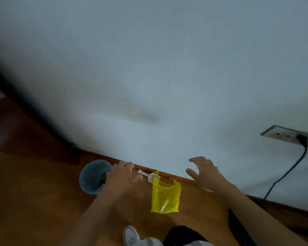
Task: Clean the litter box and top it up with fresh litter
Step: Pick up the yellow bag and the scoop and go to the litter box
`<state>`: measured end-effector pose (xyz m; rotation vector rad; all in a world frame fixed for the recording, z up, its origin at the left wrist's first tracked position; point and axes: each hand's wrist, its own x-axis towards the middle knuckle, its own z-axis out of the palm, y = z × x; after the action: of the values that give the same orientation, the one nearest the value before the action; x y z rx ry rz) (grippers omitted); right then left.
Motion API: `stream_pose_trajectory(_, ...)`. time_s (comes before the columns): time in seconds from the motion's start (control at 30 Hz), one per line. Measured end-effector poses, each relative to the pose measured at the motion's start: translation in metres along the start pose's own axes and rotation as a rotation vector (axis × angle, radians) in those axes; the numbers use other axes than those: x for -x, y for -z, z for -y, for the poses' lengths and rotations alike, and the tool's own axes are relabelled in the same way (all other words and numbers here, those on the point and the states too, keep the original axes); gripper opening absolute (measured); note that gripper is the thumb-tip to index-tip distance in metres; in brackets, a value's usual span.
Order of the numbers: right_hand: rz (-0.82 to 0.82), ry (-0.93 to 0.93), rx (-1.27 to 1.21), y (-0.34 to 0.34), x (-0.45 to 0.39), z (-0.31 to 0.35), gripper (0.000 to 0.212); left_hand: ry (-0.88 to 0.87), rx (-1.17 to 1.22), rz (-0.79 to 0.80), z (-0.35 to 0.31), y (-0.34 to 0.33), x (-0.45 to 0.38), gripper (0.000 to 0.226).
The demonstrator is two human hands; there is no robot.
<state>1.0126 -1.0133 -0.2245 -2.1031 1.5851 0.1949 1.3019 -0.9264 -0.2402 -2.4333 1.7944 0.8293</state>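
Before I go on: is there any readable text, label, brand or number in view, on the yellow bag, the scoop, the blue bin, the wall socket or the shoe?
No readable text anywhere in this view.
yellow bag: plain, no print visible.
scoop: only holes, no lettering.
blue bin: no label seen.
wall socket: no readable marking; blurred.
shoe: too blurred to tell.

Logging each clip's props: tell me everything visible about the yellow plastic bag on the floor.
The yellow plastic bag is thin, translucent and glossy, a vest-style carrier with two loop handles at its top. It lies flat and looks empty on the brown wooden floor, handles toward the wall's base. One handle loop overlaps the slotted head of the white litter scoop. Neither hand touches it.
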Motion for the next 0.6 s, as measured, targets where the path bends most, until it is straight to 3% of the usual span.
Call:
stream_pose_trajectory(0.17, -0.042, -0.155, -0.052, 0.0, 0.016, -0.015, 0.053, -0.14, -0.013, 0.018, -0.011, 0.011, -0.032, 0.055)
stream_pose_trajectory(0.37, -0.106, -0.28, -0.197, -0.013, 0.021, -0.054, 0.053, -0.169, -0.064, 0.048, -0.034, 0.004, -0.05, 0.049)
stream_pose_trajectory(0.6, -0.081, -0.446, -0.305, -0.045, 0.027, -0.083, 0.058, -0.267, -0.183, 0.181, -0.051, -0.013, -0.084, 0.046)
